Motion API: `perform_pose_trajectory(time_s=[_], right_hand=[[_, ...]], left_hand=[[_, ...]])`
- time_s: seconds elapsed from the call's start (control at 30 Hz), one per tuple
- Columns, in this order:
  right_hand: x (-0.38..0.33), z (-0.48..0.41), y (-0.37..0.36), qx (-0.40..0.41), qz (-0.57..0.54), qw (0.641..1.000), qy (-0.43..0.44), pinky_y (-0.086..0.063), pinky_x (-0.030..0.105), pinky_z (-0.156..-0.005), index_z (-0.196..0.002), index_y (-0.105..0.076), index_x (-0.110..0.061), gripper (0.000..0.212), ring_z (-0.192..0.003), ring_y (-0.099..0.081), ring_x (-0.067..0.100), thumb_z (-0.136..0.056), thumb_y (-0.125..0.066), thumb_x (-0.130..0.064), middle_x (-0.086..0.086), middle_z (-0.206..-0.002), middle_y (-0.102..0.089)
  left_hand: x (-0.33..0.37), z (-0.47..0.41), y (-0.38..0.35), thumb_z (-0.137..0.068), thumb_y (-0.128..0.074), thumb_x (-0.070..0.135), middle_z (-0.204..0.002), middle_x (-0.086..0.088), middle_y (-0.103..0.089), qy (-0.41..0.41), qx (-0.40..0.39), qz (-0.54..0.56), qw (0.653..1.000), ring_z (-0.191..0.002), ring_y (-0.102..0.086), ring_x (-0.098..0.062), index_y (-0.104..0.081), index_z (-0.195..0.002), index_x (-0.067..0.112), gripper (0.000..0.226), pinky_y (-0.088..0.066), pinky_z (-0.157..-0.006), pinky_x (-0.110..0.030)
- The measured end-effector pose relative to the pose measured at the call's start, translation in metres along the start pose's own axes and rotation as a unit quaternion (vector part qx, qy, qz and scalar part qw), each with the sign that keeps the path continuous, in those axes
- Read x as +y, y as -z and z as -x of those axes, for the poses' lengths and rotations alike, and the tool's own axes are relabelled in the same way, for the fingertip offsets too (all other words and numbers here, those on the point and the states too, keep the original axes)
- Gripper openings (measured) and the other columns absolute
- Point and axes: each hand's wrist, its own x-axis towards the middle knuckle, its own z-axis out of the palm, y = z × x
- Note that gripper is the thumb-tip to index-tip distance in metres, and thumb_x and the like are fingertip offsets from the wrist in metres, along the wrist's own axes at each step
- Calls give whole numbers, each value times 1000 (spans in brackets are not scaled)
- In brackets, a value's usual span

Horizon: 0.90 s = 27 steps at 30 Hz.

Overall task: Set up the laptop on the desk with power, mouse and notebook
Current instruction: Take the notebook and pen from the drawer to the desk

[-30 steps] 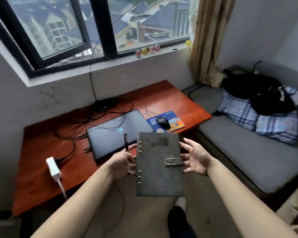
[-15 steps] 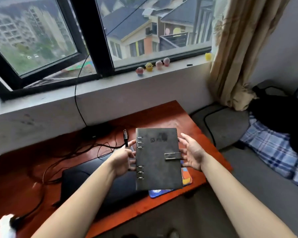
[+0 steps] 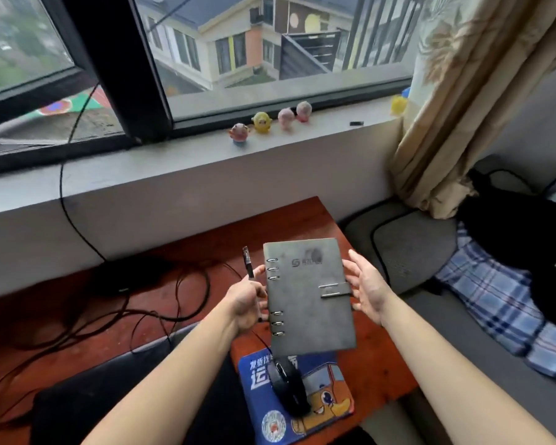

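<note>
Grey and ring-bound, the notebook hung at the centre of the frame, above the red-brown desk and over the top edge of the blue mouse pad, where the black mouse lay. The left hand gripped its ringed spine edge, fingers curled, with a black pen pinched upright in the same grip. The right hand stood at the clasp edge, palm turned to the cover, fingers straight and spread apart; whether they touched it could not be told. The dark laptop lay flat at lower left.
</note>
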Motion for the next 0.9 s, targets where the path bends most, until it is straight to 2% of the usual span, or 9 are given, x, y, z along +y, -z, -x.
perform_pose_trajectory(time_s=[0.13,0.2,0.3,0.37,0.47,0.53,0.63,0.77,0.9], right_hand=[[-13,-27,12,21,-2,1000,16,-28,47,-116,-153,-42,-29,68,-136,-47,20,-97,-39,-67,0,-151,-50],[-22,-40,16,19,-7,1000,21,-32,43,-108,-152,-43,-27,67,-130,-50,18,-97,-40,-65,1,-150,-52],[-36,-63,23,5,3,1000,20,-37,38,-97,-151,-43,-25,65,-115,-56,12,-98,-41,-63,-2,-145,-55],[-44,-78,27,-3,6,1000,17,-44,30,-83,-145,-48,-28,58,-99,-63,2,-98,-43,-62,-12,-127,-63],[-53,-101,30,-26,-12,999,26,-54,18,-53,-107,-64,-27,34,-70,-71,-6,-102,-44,-54,-19,-85,-76],[-58,-114,31,-46,-28,998,31,-51,15,-43,-93,-66,-28,32,-64,-72,-3,-103,-44,-51,-18,-74,-76],[-60,-137,37,-67,-48,997,11,-52,17,-42,-85,-70,-28,38,-64,-73,0,-102,-46,-51,-16,-74,-77],[-50,-163,49,-85,-41,996,-8,-50,15,-40,-91,-61,-33,27,-59,-70,-6,-102,-46,-52,-22,-68,-74],[-34,-170,53,-123,-47,991,-21,-53,15,-46,-91,-76,-34,36,-69,-72,-6,-102,-46,-50,-20,-79,-77]], left_hand=[[2,-26,-22,-78,-25,-12,-67,-1,-64,16,21,18,999,-62,-54,-23,-46,-132,32,73,-41,-66,-34],[3,-37,-30,-78,-25,-12,-61,2,-65,6,32,36,999,-60,-54,-22,-48,-127,34,71,-39,-64,-32],[5,-57,-44,-78,-24,-12,-78,0,-70,-7,75,62,995,-62,-59,-20,-52,-126,33,71,-41,-63,-30],[7,-66,-53,-79,-24,-13,-88,-2,-67,-13,103,77,992,-65,-60,-19,-49,-133,30,73,-42,-64,-30],[6,-80,-61,-80,-24,-14,-99,-3,-64,-28,132,104,985,-75,-59,-18,-45,-140,24,74,-43,-71,-32],[4,-92,-66,-81,-25,-15,-113,-5,-63,-31,155,131,979,-87,-59,-21,-43,-142,23,74,-39,-83,-37],[1,-110,-74,-84,-26,-13,-126,-5,-58,-27,180,155,971,-100,-60,-20,-36,-145,29,75,-38,-93,-43],[-12,-131,-78,-87,-27,-12,-143,-3,-51,-14,196,147,970,-128,-52,-24,-32,-148,30,74,-35,-108,-51],[-16,-135,-72,-90,-33,-9,-118,-5,-56,7,221,98,970,-106,-56,-18,-39,-146,24,65,-48,-81,-41]])
